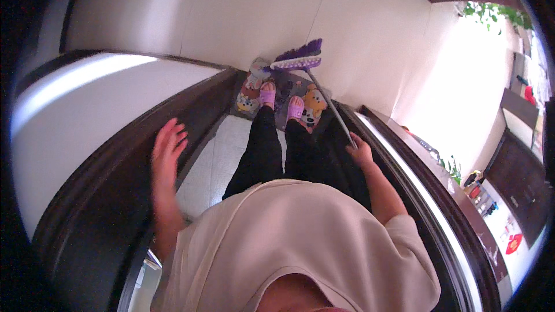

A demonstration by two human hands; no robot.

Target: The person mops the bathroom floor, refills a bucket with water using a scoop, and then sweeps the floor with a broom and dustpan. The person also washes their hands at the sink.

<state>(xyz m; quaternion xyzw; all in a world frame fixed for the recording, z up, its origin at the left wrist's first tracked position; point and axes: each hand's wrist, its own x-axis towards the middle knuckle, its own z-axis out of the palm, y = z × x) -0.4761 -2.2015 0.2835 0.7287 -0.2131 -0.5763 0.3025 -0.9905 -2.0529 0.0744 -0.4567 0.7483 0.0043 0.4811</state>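
Observation:
My right hand (360,151) grips the grey handle of a broom (331,106). The broom head (297,64) is white and purple with dots, and its purple bristles (305,50) point away from me over the pale floor. Part of that head overlaps the far edge of a grey doormat (282,82) printed with cartoon animals. Raised beside a dark door frame, my left hand (170,141) holds nothing, its fingers apart and slightly blurred. Whether it touches the frame I cannot tell.
My feet, in pink slippers (295,107), stand on the doormat. Dark wooden door framing (190,117) rises close on my left, with a metal-edged dark track (416,208) on my right. Pale tiles (217,151) lie behind the mat. Furniture (516,186) and plants stand far right.

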